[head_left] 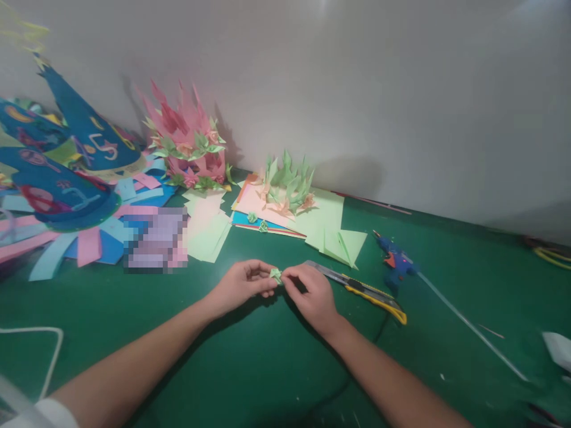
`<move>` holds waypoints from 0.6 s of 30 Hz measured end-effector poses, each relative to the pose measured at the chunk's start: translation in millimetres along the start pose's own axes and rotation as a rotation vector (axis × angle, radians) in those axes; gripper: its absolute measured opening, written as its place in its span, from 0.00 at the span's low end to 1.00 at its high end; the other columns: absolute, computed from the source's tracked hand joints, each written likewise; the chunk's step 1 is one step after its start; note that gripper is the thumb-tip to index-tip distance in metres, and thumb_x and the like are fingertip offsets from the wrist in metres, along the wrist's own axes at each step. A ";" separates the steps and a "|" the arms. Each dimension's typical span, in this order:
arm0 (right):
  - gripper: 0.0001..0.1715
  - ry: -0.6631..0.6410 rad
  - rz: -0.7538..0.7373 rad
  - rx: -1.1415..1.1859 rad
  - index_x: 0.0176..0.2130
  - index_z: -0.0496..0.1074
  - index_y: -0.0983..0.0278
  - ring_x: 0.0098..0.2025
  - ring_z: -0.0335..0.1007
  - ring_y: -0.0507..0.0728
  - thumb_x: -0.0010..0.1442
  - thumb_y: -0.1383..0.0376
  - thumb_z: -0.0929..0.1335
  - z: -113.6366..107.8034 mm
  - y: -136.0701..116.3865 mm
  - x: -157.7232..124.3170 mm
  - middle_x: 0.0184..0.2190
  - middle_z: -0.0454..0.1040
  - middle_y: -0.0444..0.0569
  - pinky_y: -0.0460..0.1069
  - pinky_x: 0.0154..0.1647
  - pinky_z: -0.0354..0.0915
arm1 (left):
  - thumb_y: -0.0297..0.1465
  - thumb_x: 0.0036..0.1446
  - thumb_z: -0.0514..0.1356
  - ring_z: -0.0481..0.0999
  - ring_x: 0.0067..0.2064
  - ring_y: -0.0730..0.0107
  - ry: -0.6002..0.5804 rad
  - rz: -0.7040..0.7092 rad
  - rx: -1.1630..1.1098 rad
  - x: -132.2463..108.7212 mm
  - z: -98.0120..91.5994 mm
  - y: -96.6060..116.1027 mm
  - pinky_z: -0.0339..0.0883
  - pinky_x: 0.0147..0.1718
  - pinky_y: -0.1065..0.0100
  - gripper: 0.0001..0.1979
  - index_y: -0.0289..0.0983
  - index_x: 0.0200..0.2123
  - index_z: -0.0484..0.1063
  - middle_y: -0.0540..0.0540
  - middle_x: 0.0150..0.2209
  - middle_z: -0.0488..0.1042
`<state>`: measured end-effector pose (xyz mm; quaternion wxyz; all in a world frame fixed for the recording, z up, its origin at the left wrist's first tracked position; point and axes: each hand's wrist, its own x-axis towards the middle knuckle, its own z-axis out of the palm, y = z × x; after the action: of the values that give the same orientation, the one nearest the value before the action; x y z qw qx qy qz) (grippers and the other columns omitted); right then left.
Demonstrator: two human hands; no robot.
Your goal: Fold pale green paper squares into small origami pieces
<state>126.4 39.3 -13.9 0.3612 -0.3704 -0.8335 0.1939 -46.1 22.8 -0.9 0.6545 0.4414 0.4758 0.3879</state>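
Between my two hands is a small light green folded paper flower [275, 274]. My left hand [245, 280] pinches it from the left, thumb in front and fingers curled behind. The thumb and index finger of my right hand [313, 294] close on its right edge. Two similar green paper flowers [257, 222] lie just beyond, on stacked coloured paper [289, 227]. A green paper crown with peach flowers [288, 187] stands on that stack. Right beside my right hand lies a yellow and black utility knife [368, 291] with its blade out.
A blue glue gun [397, 261] with a long clear glue stick [473, 324] lies to the right. Light green paper sheets [336, 244] are ahead. A pink paper crown [190, 139] and blue cone hats [91, 128] stand at the back left, before a grey wall [379, 89].
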 end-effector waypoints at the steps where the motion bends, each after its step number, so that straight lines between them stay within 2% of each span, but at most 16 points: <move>1: 0.08 0.006 0.029 0.018 0.30 0.68 0.63 0.29 0.65 0.54 0.58 0.67 0.62 0.1 -0.2 0.7 0.25 0.71 0.47 0.48 0.31 0.60 | 0.33 0.41 0.65 0.72 0.26 0.76 0.006 -0.001 -0.012 0.2 0.5 -0.3 0.66 0.27 0.71 0.16 0.31 0.33 0.69 0.47 0.29 0.73; 8: 0.05 0.006 0.102 0.125 0.30 0.68 0.63 0.27 0.65 0.52 0.56 0.70 0.63 3.4 0.2 1.2 0.25 0.70 0.45 0.47 0.29 0.61 | 0.31 0.40 0.65 0.73 0.26 0.74 0.085 0.031 0.005 1.0 4.6 -10.5 0.68 0.29 0.69 0.14 0.31 0.31 0.68 0.48 0.26 0.73; 11: 0.05 -0.007 0.118 0.138 0.30 0.67 0.63 0.26 0.64 0.52 0.55 0.70 0.63 3.5 1.1 0.8 0.24 0.69 0.44 0.46 0.28 0.61 | 0.31 0.41 0.65 0.73 0.26 0.74 0.076 0.039 0.022 1.3 4.5 -12.7 0.67 0.29 0.69 0.14 0.31 0.32 0.68 0.48 0.27 0.74; 14: 0.05 -0.014 0.082 0.093 0.29 0.67 0.63 0.27 0.63 0.52 0.54 0.70 0.63 2.4 1.4 0.7 0.23 0.68 0.44 0.47 0.29 0.59 | 0.31 0.43 0.64 0.72 0.25 0.75 0.039 0.009 0.025 1.5 2.7 -10.3 0.67 0.27 0.70 0.13 0.31 0.32 0.69 0.48 0.26 0.74; 18: 0.05 -0.014 -0.018 0.017 0.28 0.67 0.63 0.26 0.61 0.52 0.55 0.69 0.63 -0.2 0.6 -1.0 0.22 0.67 0.44 0.48 0.29 0.57 | 0.32 0.47 0.61 0.70 0.22 0.78 -0.008 -0.007 0.069 -0.2 -0.3 -4.8 0.65 0.25 0.72 0.10 0.30 0.30 0.69 0.50 0.20 0.71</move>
<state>127.3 39.0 -14.6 0.3604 -0.3585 -0.8375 0.2006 -46.0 21.1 -5.5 0.6421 0.4636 0.4878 0.3671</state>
